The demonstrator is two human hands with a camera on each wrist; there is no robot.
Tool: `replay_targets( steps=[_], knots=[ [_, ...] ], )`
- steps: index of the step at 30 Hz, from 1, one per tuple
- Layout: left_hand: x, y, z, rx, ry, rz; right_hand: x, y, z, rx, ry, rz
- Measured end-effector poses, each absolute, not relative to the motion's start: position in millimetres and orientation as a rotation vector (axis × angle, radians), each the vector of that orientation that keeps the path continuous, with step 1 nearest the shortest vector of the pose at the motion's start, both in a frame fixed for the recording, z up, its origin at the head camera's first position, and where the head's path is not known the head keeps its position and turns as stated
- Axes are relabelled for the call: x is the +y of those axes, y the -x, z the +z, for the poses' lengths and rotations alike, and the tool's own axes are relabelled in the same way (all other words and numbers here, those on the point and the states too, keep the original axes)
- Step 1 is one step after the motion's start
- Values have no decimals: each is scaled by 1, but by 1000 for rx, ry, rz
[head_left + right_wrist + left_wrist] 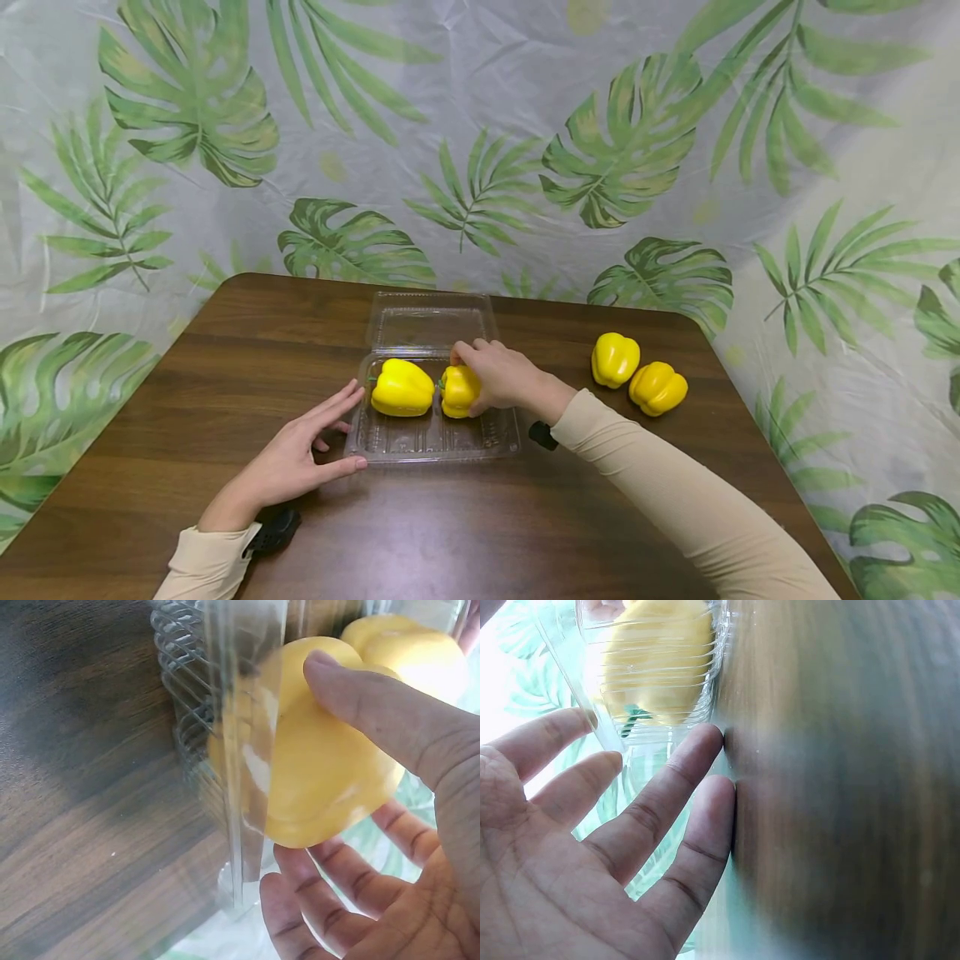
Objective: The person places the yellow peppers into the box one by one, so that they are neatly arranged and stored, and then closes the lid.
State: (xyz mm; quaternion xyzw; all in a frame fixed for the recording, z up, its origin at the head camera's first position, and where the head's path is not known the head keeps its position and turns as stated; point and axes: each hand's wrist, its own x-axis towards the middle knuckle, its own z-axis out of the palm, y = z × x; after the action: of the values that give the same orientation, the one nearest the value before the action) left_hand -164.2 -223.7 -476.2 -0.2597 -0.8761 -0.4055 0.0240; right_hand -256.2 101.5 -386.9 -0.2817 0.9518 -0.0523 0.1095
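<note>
A clear plastic clamshell container point(431, 446) lies on the table with its lid point(431, 323) folded back. One yellow bell pepper point(402, 390) rests on its side in the left part of the tray. To its right, my right hand point(508, 377) grips a second yellow bell pepper point(457, 396) inside the tray, thumb on the near side and fingers beyond. In the right wrist view this held pepper point(322, 757) shows partly through the container wall. My left hand point(296, 454) has its fingers spread at the container's left edge, thumb by the front left corner.
Two more yellow bell peppers, one farther back point(615, 360) and one nearer point(658, 389), stand side by side on the right of the brown wooden table point(480, 533). Behind the table hangs a leaf-patterned sheet point(495, 108).
</note>
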Motion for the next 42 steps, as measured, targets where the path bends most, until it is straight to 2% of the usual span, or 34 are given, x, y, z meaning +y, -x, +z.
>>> replay_targets(
  steps=[22, 42],
  knots=[
    [-224, 163, -475, -2720, 798, -1251, 69, 254, -384, 2832, 944, -92],
    [-224, 164, -476, -2723, 802, -1238, 54, 256, -392, 2842, 942, -34]
  ],
)
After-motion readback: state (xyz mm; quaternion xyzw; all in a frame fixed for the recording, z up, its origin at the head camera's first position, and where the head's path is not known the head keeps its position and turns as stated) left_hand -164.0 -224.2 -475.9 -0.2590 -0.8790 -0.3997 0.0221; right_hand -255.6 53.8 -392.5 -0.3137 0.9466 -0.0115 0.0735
